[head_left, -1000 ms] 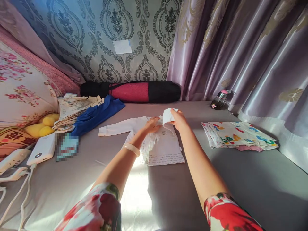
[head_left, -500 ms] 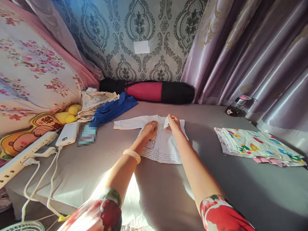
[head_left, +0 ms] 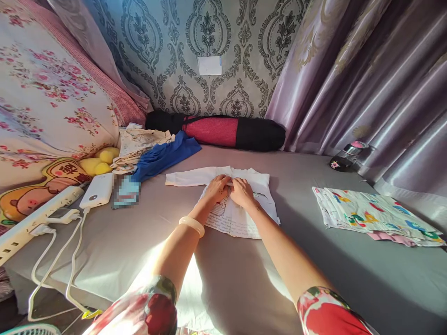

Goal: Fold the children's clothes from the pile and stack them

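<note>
A small white long-sleeved shirt (head_left: pixel 256 214) with a printed figure and rows of lettering lies spread before me. Its left sleeve stretches out to the left, while the right sleeve is folded inward across the chest. On the shirt's upper middle, my left hand (head_left: pixel 217 190), with a pale bangle on its wrist, rests with fingers laid flat. Right beside it, my right hand (head_left: pixel 241 192) has its fingers closed on the folded-in sleeve, fingertips close to the left hand's. The sleeve's cuff is hidden under the fingers.
Blue and beige clothes (head_left: pixel 167 153) lie at back left, near a black and red roll bag (head_left: pixel 213 131). A white power bank (head_left: pixel 98 190) and power strip (head_left: pixel 45 214) with cables sit left. Folded patterned cloth (head_left: pixel 377 214) and a dark bottle (head_left: pixel 347 156) are right.
My right hand has moved left across the chest, bringing the sleeve over to the middle beside my left hand. The left hand has stayed nearly in place.
</note>
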Motion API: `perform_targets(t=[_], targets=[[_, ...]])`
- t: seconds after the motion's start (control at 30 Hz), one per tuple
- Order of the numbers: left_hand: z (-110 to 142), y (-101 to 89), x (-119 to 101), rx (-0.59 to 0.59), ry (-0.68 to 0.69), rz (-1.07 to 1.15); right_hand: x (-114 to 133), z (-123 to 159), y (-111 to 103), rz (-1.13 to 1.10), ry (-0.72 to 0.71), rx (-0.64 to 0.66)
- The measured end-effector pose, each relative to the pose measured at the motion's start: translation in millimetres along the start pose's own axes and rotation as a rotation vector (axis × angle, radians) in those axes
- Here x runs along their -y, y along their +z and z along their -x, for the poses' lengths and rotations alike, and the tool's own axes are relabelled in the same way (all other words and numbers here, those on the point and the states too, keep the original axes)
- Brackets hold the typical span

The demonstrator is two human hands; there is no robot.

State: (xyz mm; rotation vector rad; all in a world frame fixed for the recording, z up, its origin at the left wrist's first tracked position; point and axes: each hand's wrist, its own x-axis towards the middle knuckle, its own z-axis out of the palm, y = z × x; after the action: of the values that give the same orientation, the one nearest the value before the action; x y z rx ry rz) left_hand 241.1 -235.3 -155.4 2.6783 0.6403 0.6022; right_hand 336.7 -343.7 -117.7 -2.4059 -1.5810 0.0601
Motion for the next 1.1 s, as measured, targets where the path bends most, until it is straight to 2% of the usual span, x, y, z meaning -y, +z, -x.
perform_targets(t=[0.1, 0.27, 0.47, 0.7, 0.8, 0.87, 0.97, 1.03, 1.1], targets=[[-1, 3.0, 2, -0.032, -0.001, -0.014, -4, -2, -4, -0.007, -0.011, 0.025], [-2, 7.1, 5, -0.058, 0.001, -0.021, -17, -1, 0, 0.022, 0.088, -0.002], [-2, 7.1, 4, -0.068, 0.003, -0.045, -38, -1, 5, 0.018, 0.112, 0.115], [-1, 3.2, 0, -0.051, -0.019, -0.053, -67, -6, -1, 0.050, 0.182, 0.150], [0, 0.8, -3, -0.038, -0.024, -0.046, -78, -9, -6, 0.026, 0.148, 0.118], [1, -1.0, -5, -0.035, -0.035, -0.043, -88, -14, -11, -0.020, 0.137, 0.024], [1, -3.8, -9, -0.024, -0.055, -0.036, -107, -25, -18, -0.132, 0.288, -0.141], [0, -5.0, -10, -0.014, -0.068, -0.023, -121, -33, -22, -0.207, 0.438, -0.162], [-1, -5.2, -11, -0.019, -0.072, -0.014, -133, -41, -24, -0.246, 0.530, -0.135]])
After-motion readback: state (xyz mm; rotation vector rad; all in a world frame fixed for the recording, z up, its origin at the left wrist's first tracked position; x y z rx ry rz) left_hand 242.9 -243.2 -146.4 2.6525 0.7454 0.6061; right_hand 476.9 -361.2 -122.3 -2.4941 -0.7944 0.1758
